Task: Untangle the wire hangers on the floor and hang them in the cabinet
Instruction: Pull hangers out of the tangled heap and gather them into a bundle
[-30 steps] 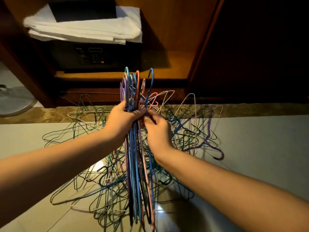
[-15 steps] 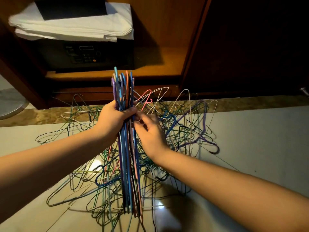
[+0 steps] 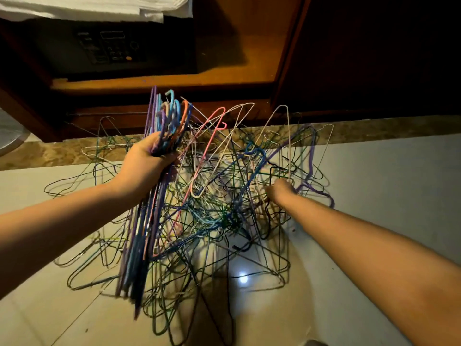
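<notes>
At the upper left, a dark safe [image 3: 107, 46] sits inside the cabinet [image 3: 252, 46] with a folded white cloth [image 3: 99, 8] on top of it. The safe stands on a wooden shelf [image 3: 162, 82].

Below that, your left hand [image 3: 144, 166] is raised above the floor [image 3: 386, 183], with its fingers curled tightly round a bundle [image 3: 136, 265] of coloured hangers. You grip them just under their hooks [image 3: 172, 108], which stick up past your fingers toward the shelf edge. Their bodies hang down below your wrist, close together and tilted a little toward you.

Just right of the bundle and beneath it, the pile [image 3: 219, 221] of tangled hangers spreads over the floor in front of the cabinet. A pink hanger [image 3: 212, 136] stands up out of the pile, next to the hooks you are holding.

Further right, your right hand [image 3: 280, 192] is low and pushed into the right side of the pile, well apart from your left hand. Wires cross over its fingers and the hand is blurred, so you cannot tell whether it has hold of a hanger or only touches the wires.

A purple hanger [image 3: 311, 158] loops up just beyond your right hand at the pile's right edge. The dark cabinet door [image 3: 374, 58] stands behind it.
</notes>
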Demonstrator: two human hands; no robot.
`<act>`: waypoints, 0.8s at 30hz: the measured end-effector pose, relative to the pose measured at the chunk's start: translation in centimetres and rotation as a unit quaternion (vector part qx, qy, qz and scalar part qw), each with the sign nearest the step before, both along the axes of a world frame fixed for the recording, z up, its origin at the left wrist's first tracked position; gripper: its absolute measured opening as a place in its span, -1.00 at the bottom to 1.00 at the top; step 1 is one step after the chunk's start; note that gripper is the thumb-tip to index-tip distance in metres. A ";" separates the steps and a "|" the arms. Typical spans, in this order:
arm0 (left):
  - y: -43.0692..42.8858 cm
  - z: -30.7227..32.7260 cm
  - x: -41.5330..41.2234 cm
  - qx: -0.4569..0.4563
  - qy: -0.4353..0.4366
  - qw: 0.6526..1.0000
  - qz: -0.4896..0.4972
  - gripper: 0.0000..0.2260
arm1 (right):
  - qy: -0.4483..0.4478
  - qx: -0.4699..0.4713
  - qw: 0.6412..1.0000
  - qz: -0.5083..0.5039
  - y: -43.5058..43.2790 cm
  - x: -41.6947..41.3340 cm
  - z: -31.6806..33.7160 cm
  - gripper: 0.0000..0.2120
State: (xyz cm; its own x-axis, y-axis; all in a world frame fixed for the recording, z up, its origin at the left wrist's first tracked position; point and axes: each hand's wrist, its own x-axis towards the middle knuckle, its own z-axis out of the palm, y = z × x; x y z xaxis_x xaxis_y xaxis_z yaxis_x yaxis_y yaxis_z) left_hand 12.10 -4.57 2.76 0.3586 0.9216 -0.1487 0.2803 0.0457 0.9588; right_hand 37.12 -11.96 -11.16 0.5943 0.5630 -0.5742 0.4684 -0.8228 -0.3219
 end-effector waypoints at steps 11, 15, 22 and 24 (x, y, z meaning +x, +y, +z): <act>1.2 -2.8 0.3 0.010 0.072 0.997 0.006 -0.77 | 0.155 0.215 0.917 -0.298 1.1 1.6 -3.1 -0.74; 1.3 -3.6 0.6 -0.009 0.071 0.997 0.021 -0.80 | 0.140 0.213 0.927 -0.276 1.3 1.2 -3.2 -0.71; 1.3 -4.1 0.9 -0.031 0.060 0.998 0.016 -0.81 | 0.138 0.264 0.912 -0.281 1.6 1.1 -2.8 -0.68; 1.2 -4.1 1.0 -0.039 0.054 0.998 0.016 -0.81 | 0.145 0.262 0.916 -0.268 1.1 0.8 -2.9 -0.72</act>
State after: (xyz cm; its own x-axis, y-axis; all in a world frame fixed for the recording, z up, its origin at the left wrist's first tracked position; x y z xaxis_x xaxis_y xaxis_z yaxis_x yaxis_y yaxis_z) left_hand 13.09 -3.33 -1.35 0.3074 0.9163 -0.2565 0.3791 0.1293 0.9163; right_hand 37.92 -10.85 -14.10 0.7314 0.4791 -0.4852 -0.1244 -0.6058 -0.7858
